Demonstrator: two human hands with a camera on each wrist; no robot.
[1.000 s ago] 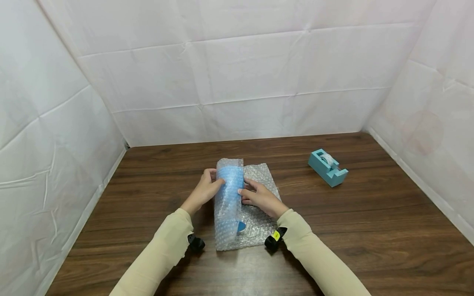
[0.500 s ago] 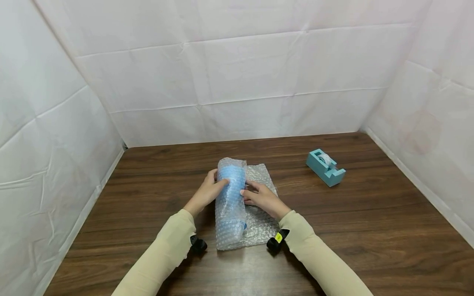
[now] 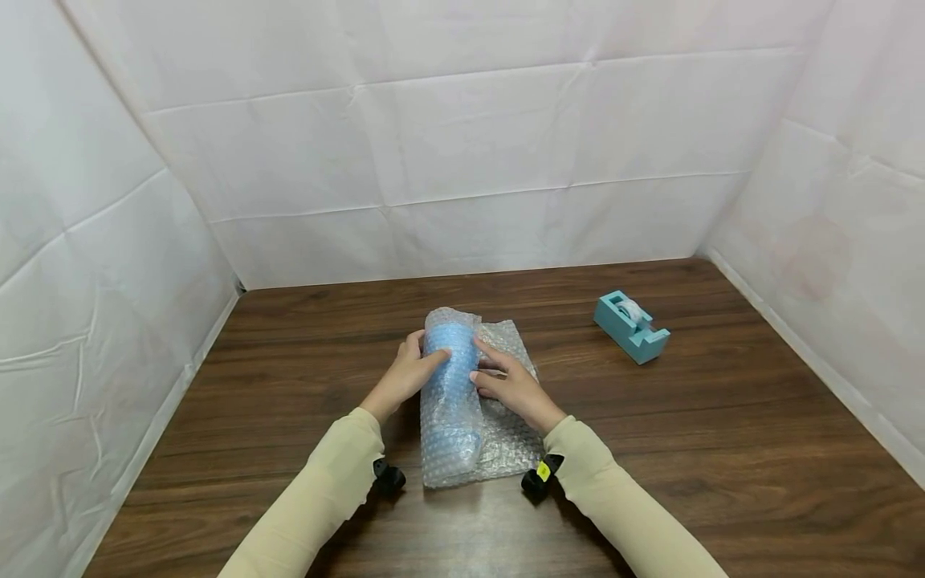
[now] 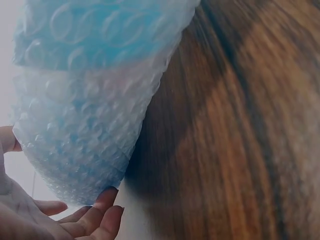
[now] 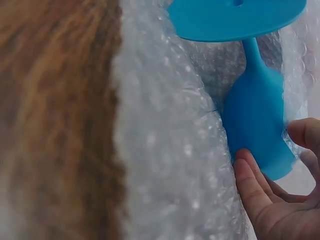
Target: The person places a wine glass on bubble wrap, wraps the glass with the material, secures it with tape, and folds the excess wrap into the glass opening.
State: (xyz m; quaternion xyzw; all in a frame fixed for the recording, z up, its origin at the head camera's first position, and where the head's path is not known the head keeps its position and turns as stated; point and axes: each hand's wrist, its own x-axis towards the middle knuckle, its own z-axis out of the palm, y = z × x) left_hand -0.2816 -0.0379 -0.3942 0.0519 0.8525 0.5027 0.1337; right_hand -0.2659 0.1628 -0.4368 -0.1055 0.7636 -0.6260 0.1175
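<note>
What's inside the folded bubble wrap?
A blue goblet; base, stem and bowl show in the right wrist view. The bubble wrap obscures the side facing the left hand.

A blue goblet (image 5: 252, 112) with a rounded bowl, thin stem and flat disc foot is lying on its side, its bowl pointing toward 12 o'clock and its foot toward 6. Clear bubble wrap (image 3: 509, 441) is curving over it, reaching past both ends, while the rest of the sheet is spreading flat toward 4 o'clock. The left hand (image 3: 406, 373) is holding the wrapped side at 9 o'clock; the right hand (image 3: 515, 389) is touching the bowl and wrap at 3.
</note>
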